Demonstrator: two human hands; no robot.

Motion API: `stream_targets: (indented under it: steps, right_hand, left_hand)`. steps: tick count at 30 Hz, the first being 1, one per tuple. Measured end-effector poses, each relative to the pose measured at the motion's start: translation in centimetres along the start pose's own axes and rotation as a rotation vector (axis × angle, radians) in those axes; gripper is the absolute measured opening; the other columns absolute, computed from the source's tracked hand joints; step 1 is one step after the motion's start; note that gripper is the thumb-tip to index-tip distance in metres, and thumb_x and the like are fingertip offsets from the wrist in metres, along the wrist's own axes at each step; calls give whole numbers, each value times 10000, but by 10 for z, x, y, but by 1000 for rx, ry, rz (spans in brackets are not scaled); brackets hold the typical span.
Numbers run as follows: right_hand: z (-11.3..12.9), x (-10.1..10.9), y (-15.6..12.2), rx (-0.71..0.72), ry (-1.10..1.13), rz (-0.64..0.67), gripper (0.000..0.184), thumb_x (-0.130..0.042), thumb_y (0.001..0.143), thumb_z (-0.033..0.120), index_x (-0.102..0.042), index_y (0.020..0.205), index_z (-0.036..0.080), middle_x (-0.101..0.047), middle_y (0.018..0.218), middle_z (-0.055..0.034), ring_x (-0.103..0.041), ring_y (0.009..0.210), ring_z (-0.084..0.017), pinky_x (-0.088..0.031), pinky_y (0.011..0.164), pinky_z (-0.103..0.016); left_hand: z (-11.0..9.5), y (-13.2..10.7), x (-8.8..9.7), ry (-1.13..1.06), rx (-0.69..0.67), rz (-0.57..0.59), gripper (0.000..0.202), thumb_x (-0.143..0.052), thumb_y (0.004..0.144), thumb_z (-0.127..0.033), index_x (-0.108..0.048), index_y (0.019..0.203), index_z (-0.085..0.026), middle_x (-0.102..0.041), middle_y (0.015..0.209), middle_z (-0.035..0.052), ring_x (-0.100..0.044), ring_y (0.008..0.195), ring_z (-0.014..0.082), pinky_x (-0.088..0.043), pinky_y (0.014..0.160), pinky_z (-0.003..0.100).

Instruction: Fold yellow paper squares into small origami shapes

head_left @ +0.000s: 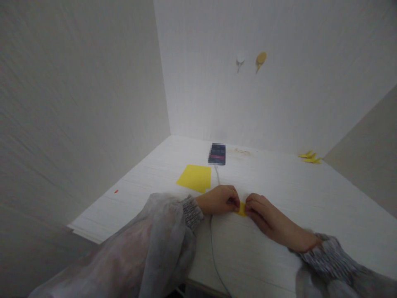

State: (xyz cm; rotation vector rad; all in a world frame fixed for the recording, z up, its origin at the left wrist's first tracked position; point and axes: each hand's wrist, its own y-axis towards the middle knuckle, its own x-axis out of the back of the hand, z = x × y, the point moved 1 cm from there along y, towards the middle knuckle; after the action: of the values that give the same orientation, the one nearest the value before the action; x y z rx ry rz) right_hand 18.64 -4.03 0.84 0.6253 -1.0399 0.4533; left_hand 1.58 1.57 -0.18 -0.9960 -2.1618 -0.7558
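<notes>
Between my hands is a small piece of yellow paper [242,210], held just above or on the white table; which of the two I cannot tell. My left hand [221,199] pinches its left edge, fingers closed and curled. On the opposite side, my right hand [263,213] grips the right edge with thumb and fingers pressed together. Most of the small piece is hidden by my fingertips. A larger flat yellow sheet [194,178] lies to the left, just beyond my left wrist.
A phone-like device [217,154], blurred out, rests at the back, and its grey cable [213,244] runs under my left wrist to the front edge. Folded yellow paper pieces [311,157] lie at the far right. White panels enclose the table [149,165]; two hooks [261,58] hang on the back one.
</notes>
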Motion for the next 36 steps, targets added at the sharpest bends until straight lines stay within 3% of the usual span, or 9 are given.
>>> stream_targets:
  steps: [10,17,28,36]
  right_hand:
    - [-8,-16,0,-82,-186,-72,148,-366,779,81,-493,752,153,-489,782,-66,-458,725,-173,-377,658,-323]
    - [-12,-18,2,-95,-206,-57,155,-355,765,64,-482,737,148,-493,758,-66,-452,694,-171,-364,627,-308]
    - [-16,-5,1,-89,33,-11,107,-419,776,134,-455,703,204,-508,749,-34,-487,694,-160,-402,632,-296]
    - [-19,-15,2,-177,-164,-46,139,-403,755,105,-502,685,173,-512,705,-37,-478,673,-166,-341,597,-297]
  left_hand:
    - [-5,0,3,48,-35,10,94,-532,681,-145,-615,720,-126,-546,813,32,-519,722,96,-402,704,193]
    - [-6,0,3,38,-24,2,189,-572,677,-306,-627,704,-127,-543,802,27,-507,690,91,-390,662,192]
    - [-6,2,1,30,42,-7,116,-577,667,-236,-618,657,-127,-541,774,21,-497,698,91,-389,642,182]
    - [-6,4,-4,12,126,-52,68,-546,649,-175,-599,646,-131,-522,757,8,-491,685,90,-394,626,183]
